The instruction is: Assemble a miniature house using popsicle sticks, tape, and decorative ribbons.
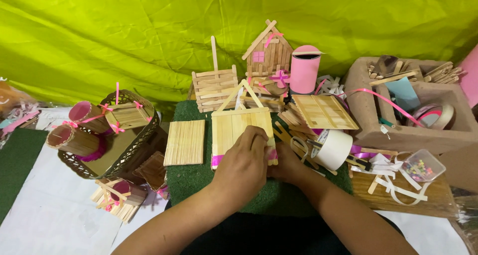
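A panel of wooden craft sticks [238,124] with pink ribbon along its lower edge and a triangular stick frame on top lies on a green mat [191,178]. My left hand [242,166] rests over the panel's lower right part, fingers pressed on the wood and ribbon. My right hand [286,166] is mostly hidden behind the left one and touches the panel's lower right corner. A second flat stick panel [185,142] lies just left of it.
At the back stand a stick house [268,53], a pink can [304,68] and a stick crate [215,89]. A white tape roll [332,148] and scissors [298,146] lie right; a cardboard organiser [413,133] holds supplies. A wicker tray [97,168] holds small crafts on the left.
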